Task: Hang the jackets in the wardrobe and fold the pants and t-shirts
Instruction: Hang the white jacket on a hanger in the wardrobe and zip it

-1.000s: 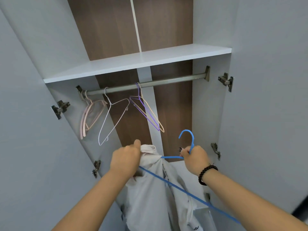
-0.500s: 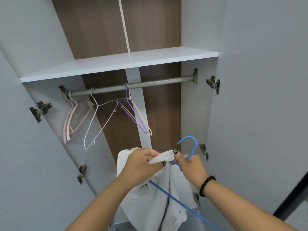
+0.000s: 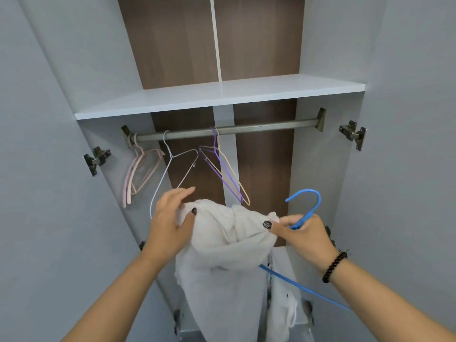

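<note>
Below the rail (image 3: 222, 131) | left hand (image 3: 170, 223) pinches jacket (image 3: 229, 255) | right hand (image 3: 306, 235) grips blue hanger (image 3: 309, 208) and jacket

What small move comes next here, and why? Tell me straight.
Probably lift the blue hanger and hook it on the bare right stretch of the rail. The white jacket already drapes over it, the right hand grips its neck, and the left hand steadies the shoulder.
</note>
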### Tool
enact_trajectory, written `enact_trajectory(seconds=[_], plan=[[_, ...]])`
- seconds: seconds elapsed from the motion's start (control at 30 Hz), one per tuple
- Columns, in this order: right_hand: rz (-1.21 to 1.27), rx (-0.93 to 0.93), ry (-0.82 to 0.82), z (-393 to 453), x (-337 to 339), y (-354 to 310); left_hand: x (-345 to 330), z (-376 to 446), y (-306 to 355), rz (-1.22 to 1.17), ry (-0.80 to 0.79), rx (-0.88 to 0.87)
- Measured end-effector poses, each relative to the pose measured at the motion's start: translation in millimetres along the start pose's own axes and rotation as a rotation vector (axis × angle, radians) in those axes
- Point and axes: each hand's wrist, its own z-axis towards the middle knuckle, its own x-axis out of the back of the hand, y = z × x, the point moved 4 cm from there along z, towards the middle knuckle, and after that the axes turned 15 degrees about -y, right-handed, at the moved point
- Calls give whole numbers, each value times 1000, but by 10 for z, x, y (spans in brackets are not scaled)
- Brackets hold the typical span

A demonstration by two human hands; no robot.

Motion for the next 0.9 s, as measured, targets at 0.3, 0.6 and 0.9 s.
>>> enact_trajectory(seconds=[0.3,0.6,0.9], plan=[[-93,-35,-85,-41,19,-138,-294,204,-69,-379,-781,313],[-32,-199,168,-233,403,261,-97,135,-223,374,-10,68],[-212,-216,196,-269,240,197,-177,-274,486,68,-33,-262]])
